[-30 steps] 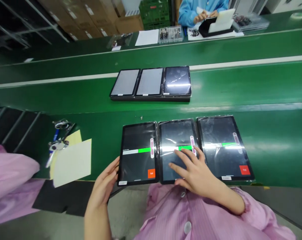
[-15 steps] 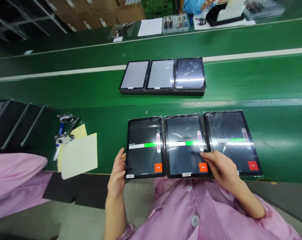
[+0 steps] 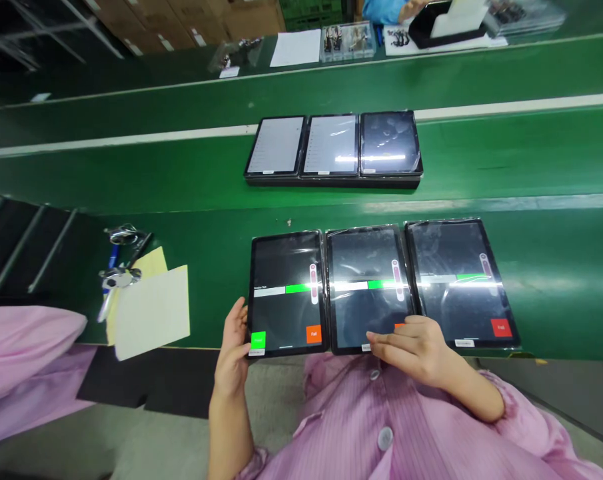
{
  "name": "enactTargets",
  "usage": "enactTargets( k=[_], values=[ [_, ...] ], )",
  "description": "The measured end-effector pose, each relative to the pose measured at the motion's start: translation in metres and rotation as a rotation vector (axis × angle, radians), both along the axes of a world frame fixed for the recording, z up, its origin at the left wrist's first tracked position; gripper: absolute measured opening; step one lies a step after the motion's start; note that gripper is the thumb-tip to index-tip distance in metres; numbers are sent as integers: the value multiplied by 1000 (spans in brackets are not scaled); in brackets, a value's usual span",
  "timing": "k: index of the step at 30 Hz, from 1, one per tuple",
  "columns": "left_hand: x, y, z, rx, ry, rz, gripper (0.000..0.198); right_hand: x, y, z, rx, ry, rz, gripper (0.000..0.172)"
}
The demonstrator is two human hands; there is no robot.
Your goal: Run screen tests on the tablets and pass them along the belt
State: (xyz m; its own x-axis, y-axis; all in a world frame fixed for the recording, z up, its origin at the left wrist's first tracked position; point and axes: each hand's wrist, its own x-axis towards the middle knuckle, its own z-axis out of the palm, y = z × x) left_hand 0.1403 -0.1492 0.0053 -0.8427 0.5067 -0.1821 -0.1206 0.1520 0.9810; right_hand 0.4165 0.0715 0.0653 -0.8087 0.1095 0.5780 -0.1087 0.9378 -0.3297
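Note:
Three tablets lie side by side along the front edge of the green bench, with black screens, a green-and-white bar and a red Fail button each. At the lower left edge of the left tablet, my left hand is open. Its thumb is by a green button in the screen's corner and its fingers are along the side. Over the bottom of the middle tablet, my right hand stretches its fingers leftward, holding nothing and partly covering the Fail button. The right tablet lies beyond that hand, its Fail button showing.
Farther back, three more tablets rest in a row on a dark base. To the left lie yellow paper sheets, pens and small metal items. Across the bench are a parts box, white paper and another person's blue sleeve.
My right hand has moved left across the middle tablet, from its right side to its lower middle. A green button now shows at the left tablet's lower left corner.

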Motion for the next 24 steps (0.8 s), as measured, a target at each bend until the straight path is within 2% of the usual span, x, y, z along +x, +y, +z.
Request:
enactTargets(
  k=[3,7,10,12,14,16,18,21,24],
  values=[
    [-1,-1,-1,13,-5,-34,85,12,3,-1,-50,15,-13,28],
    [-5,-9,-6,-41,46,-92,91,28,9,-1,-233,180,-88,59],
    [-11,-18,-10,-103,83,-149,102,30,12,2,-88,108,-185,65],
    [-16,-23,-10,-86,68,-170,107,24,9,4,20,-37,-186,66],
    [-22,-24,-6,-106,120,-156,102,13,4,2,70,-163,-150,64],
    [-25,-18,4,-229,285,-163,85,1,-3,-3,98,-254,-97,62],
    [-26,-3,20,-387,509,-227,65,-8,-8,-8,128,-308,-58,66],
    [-24,30,52,-545,841,-412,48,-4,-4,-9,173,-304,-33,68],
    [-24,71,78,-634,1100,-640,45,24,11,-3,189,-217,-128,61]
  ],
)
